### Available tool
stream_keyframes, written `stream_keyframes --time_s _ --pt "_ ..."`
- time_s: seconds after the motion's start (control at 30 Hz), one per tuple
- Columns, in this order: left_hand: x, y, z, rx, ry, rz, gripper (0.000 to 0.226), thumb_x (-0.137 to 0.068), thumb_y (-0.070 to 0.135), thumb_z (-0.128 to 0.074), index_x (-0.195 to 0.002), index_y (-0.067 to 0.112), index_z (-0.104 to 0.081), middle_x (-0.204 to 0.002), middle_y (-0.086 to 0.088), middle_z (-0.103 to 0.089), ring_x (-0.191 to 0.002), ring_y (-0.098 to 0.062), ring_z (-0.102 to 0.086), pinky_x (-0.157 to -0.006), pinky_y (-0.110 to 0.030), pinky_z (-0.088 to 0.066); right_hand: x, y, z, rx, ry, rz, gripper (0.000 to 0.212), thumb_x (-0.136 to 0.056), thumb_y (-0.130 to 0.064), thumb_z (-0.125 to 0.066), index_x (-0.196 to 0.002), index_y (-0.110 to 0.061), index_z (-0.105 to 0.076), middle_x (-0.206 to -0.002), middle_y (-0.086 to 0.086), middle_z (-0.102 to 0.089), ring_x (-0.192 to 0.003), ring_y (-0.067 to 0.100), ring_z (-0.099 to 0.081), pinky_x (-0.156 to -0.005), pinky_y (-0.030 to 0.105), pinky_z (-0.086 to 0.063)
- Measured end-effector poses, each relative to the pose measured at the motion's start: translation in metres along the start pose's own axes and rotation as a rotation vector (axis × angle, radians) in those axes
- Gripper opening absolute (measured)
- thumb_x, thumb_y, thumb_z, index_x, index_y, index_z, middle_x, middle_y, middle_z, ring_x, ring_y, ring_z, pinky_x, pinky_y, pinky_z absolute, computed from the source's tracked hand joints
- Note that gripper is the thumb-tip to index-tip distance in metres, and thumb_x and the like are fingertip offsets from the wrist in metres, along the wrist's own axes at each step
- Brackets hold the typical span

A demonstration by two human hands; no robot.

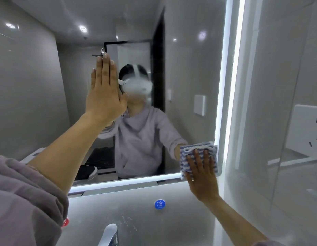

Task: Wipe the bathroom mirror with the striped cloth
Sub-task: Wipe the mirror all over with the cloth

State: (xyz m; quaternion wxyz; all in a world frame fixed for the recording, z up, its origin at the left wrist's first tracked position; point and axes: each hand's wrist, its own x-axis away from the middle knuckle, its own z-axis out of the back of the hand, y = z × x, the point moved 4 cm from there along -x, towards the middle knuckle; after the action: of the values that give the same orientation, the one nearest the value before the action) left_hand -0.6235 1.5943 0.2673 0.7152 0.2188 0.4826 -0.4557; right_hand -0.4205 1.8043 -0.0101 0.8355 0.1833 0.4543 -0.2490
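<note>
Now both hands are flat on the bathroom mirror (189, 68), w/ the striped cloth (198, 149) at its bottom-right corner.

Right hand (201, 174) presses the folded blue-and-white cloth against the glass, 4 fingers straight and slightly spread over it, nothing curled round it; the thumb is prob. tucked at the cloth's left edge, hard to tell. The cloth sits right where the lit strip (225, 86) on the mirror's right side meets the one along the bottom, its lower edge overlapping the bottom strip. Left hand (104, 89) is higher up, left of centre, palm to the glass, fingers straight and close together, holding nothing; lilac sleeve (21, 201) is pushed up the forearm. Below the mirror are a blue round sticker (159, 204), a red one (65, 222) partly behind the sleeve, and a chrome tap (109, 233). A white wall socket (308, 130) is on the tiles to the right.
</note>
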Motion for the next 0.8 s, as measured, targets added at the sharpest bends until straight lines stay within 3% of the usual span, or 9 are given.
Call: stream_keyframes --time_s 0.2,0.33,0.5,0.63,0.8 --pt "-0.001 0.000 -0.001 -0.001 0.002 -0.001 0.082 -0.096 0.043 -0.035 -0.148 -0.002 0.009 -0.158 -0.021 0.013 -0.147 -0.032 0.014 -0.119 -0.041 0.009 0.004 0.050 0.019 0.025 -0.046 -0.093 0.060 -0.102 -0.040 -0.015 -0.153 -0.012 0.000 -0.157 0.020 -0.018 -0.143 0.042 -0.018 -0.115 0.057 -0.017" --pt "0.000 0.001 -0.002 -0.004 0.000 0.000 0.082 -0.096 0.043 -0.035 -0.148 -0.003 0.009 -0.158 -0.021 0.013 -0.147 -0.033 0.014 -0.121 -0.043 0.006 0.007 0.042 0.013 -0.009 -0.028 -0.168 0.068 -0.097 -0.037 -0.028 -0.153 -0.011 0.002 -0.161 0.014 0.000 -0.145 0.042 -0.009 -0.119 0.053 -0.009" --pt "0.000 0.002 -0.002 -0.016 -0.008 -0.001 0.083 -0.095 0.042 -0.034 -0.148 -0.003 0.009 -0.158 -0.022 0.013 -0.146 -0.034 0.014 -0.121 -0.046 0.003 0.007 0.013 0.004 -0.140 0.012 -0.312 0.071 -0.095 -0.035 -0.031 -0.153 -0.012 0.003 -0.160 0.014 0.008 -0.145 0.043 0.000 -0.118 0.054 0.002" --pt "0.001 0.002 -0.002 -0.016 0.007 0.001 0.081 -0.095 0.042 -0.034 -0.148 -0.004 0.008 -0.158 -0.023 0.012 -0.146 -0.035 0.012 -0.121 -0.045 0.004 0.010 -0.036 -0.006 -0.162 0.038 -0.229 0.070 -0.095 -0.033 -0.033 -0.153 -0.010 0.001 -0.160 0.015 0.010 -0.146 0.040 0.006 -0.118 0.055 0.002" --pt "0.001 0.002 -0.003 -0.025 -0.002 0.005 0.082 -0.095 0.044 -0.031 -0.148 -0.004 0.009 -0.158 -0.022 0.013 -0.146 -0.034 0.013 -0.121 -0.046 0.002 0.003 -0.109 -0.012 -0.214 -0.016 -0.101 0.064 -0.098 -0.048 -0.027 -0.154 -0.022 -0.009 -0.162 0.005 0.000 -0.148 0.035 0.000 -0.119 0.048 -0.002"
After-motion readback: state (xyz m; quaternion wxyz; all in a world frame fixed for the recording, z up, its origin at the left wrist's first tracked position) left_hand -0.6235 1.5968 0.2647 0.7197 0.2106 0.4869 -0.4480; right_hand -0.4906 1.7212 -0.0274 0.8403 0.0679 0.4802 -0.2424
